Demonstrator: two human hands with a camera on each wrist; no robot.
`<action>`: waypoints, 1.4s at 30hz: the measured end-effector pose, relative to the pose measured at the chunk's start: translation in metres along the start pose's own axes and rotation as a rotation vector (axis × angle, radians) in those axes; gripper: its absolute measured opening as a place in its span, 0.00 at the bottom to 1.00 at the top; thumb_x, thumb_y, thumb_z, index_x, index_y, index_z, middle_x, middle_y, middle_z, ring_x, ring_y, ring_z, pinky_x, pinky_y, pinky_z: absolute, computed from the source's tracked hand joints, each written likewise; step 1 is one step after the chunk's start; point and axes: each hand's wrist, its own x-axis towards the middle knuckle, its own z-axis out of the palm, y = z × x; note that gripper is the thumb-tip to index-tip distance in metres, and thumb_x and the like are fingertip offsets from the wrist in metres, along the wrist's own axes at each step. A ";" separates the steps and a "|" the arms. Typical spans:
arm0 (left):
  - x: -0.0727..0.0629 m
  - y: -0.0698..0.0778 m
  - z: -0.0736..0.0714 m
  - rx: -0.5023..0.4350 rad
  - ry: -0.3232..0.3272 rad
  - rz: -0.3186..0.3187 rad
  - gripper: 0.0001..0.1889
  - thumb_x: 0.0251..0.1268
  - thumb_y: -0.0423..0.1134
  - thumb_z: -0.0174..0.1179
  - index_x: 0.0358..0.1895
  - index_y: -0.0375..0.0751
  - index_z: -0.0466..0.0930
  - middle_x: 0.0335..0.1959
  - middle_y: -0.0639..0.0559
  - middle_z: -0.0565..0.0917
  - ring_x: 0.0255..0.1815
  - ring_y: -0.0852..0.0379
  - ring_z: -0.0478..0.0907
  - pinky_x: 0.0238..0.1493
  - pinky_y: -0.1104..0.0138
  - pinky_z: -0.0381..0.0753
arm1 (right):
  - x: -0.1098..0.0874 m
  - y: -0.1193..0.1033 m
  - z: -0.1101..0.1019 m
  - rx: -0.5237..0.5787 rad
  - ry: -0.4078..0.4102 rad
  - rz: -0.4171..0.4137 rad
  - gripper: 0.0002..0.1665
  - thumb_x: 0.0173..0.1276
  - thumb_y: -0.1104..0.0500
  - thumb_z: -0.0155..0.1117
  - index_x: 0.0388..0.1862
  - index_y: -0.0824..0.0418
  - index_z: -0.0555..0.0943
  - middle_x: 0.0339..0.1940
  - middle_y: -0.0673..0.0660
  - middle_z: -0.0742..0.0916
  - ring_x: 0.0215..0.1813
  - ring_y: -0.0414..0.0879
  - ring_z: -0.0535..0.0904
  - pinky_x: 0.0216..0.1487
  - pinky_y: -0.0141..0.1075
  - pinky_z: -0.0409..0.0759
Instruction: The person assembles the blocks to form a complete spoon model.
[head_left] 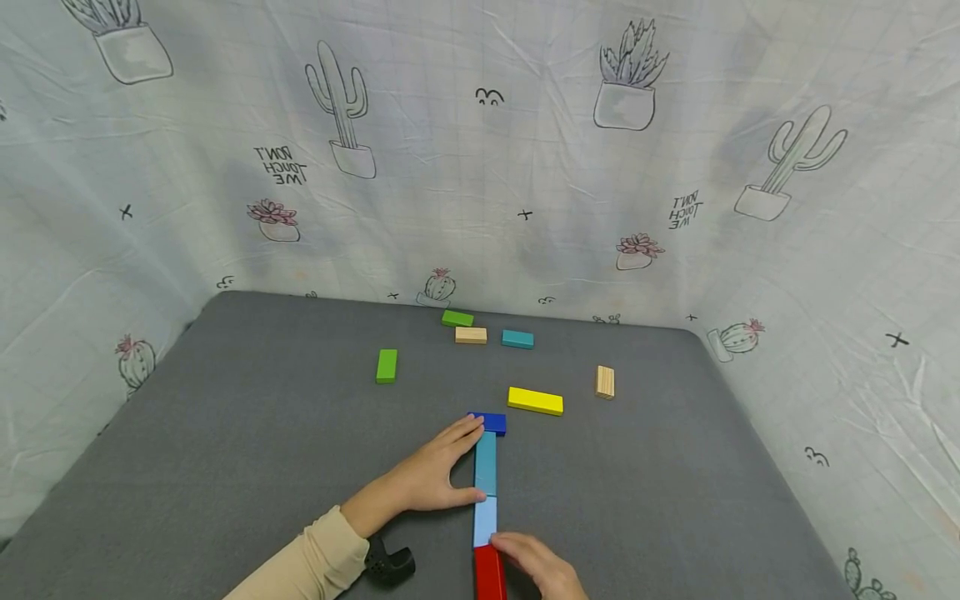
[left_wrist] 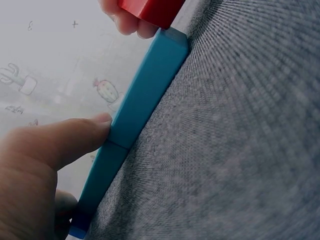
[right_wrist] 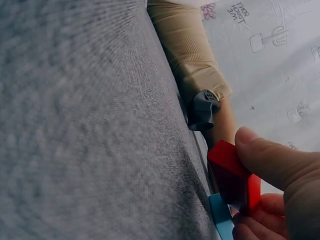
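Observation:
A dark blue block (head_left: pixel 495 424) lies crosswise at the far end of a row. A teal block (head_left: pixel 486 467) and a lighter blue block (head_left: pixel 485 523) run from it toward me, end to end. My left hand (head_left: pixel 423 479) is spread along the row's left side, fingertips touching the dark blue block, thumb touching near the seam of the other two. My right hand (head_left: pixel 543 568) grips a red block (head_left: pixel 490 575) between thumb and fingers. In the right wrist view the red block (right_wrist: pixel 231 172) appears tilted, close to the row's near end.
Beyond the row lie a yellow block (head_left: pixel 536 401), a teal block (head_left: pixel 517 339), green blocks (head_left: pixel 386 366) and wooden blocks (head_left: pixel 605 382). A black device (head_left: pixel 390 562) sits at my left wrist. Printed white cloth (head_left: pixel 480 167) stands behind the grey table (head_left: pixel 262 433).

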 end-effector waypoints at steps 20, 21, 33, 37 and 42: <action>0.001 0.001 0.000 0.022 -0.004 -0.012 0.49 0.57 0.65 0.58 0.74 0.38 0.53 0.77 0.50 0.51 0.78 0.52 0.46 0.71 0.50 0.60 | -0.001 0.012 0.010 -0.142 0.054 -0.151 0.35 0.61 0.45 0.67 0.64 0.58 0.72 0.57 0.53 0.80 0.53 0.41 0.78 0.49 0.35 0.82; 0.001 0.001 0.000 0.025 -0.005 -0.012 0.49 0.57 0.65 0.58 0.74 0.38 0.53 0.77 0.50 0.51 0.78 0.52 0.46 0.71 0.50 0.60 | -0.001 0.013 0.010 -0.155 0.061 -0.173 0.35 0.61 0.45 0.67 0.64 0.58 0.73 0.57 0.52 0.80 0.53 0.40 0.78 0.49 0.34 0.82; 0.002 -0.002 -0.001 0.033 -0.005 -0.017 0.49 0.58 0.66 0.57 0.74 0.37 0.52 0.77 0.50 0.51 0.78 0.52 0.46 0.71 0.51 0.60 | 0.003 0.010 0.004 -0.361 0.011 -0.171 0.37 0.62 0.36 0.62 0.62 0.58 0.75 0.55 0.52 0.81 0.49 0.40 0.77 0.45 0.31 0.82; 0.005 -0.002 -0.003 0.037 -0.011 -0.026 0.49 0.58 0.66 0.57 0.74 0.37 0.52 0.77 0.50 0.50 0.78 0.52 0.45 0.72 0.51 0.59 | 0.007 0.007 0.002 -0.410 -0.014 -0.148 0.37 0.63 0.35 0.59 0.61 0.58 0.76 0.54 0.52 0.81 0.48 0.40 0.77 0.44 0.31 0.82; 0.007 -0.003 -0.005 0.057 -0.010 -0.029 0.49 0.58 0.66 0.57 0.74 0.37 0.52 0.77 0.50 0.51 0.78 0.52 0.45 0.72 0.52 0.59 | 0.010 0.006 0.002 -0.435 0.017 -0.166 0.36 0.63 0.35 0.59 0.59 0.59 0.78 0.54 0.51 0.81 0.48 0.39 0.78 0.43 0.30 0.82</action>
